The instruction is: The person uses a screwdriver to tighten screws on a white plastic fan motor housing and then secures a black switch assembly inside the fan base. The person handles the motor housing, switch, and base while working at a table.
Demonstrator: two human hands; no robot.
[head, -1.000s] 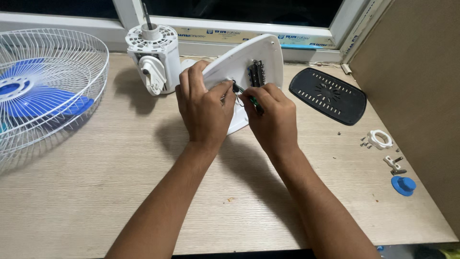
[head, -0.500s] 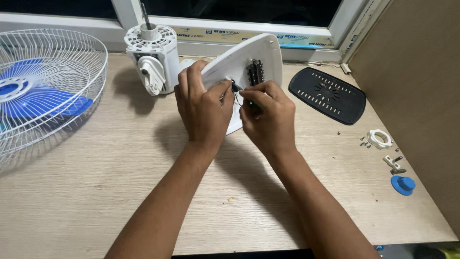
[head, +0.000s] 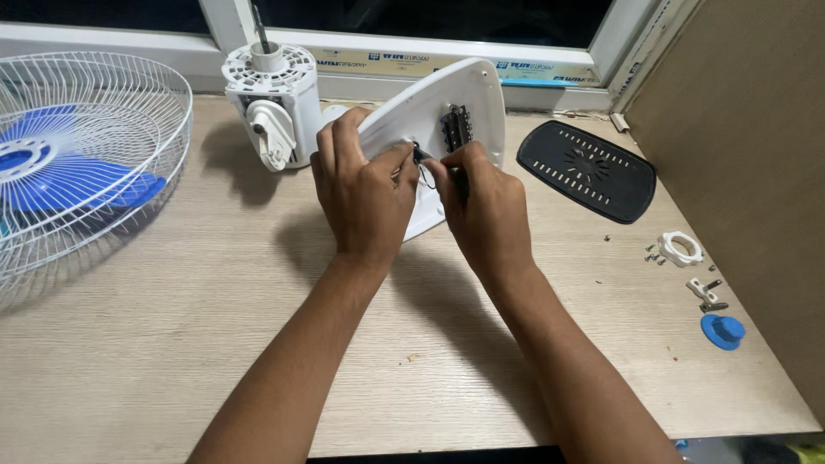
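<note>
A white plastic fan base shell (head: 430, 116) stands tilted on the wooden table (head: 172, 344), its open underside toward me, with a black switch block (head: 456, 129) set in it. My left hand (head: 359, 193) grips the shell's left edge, thumb and fingers pinching at a small dark part with thin wires (head: 421, 167). My right hand (head: 484, 210) is closed just to the right, its fingertips on the same wires below the switch block. What the right hand holds inside its fingers is hidden.
A white fan motor unit (head: 271, 103) stands behind the left hand. A white wire grille with blue blades (head: 69, 163) lies at the left. A black slotted base plate (head: 586, 170) lies right, with a white ring (head: 680, 249), screws and a blue cap (head: 722, 331) near the brown wall.
Both hands stay on the shell. The right hand's fingers have shifted slightly at the wires, and the dark tool tip seen earlier no longer shows.
</note>
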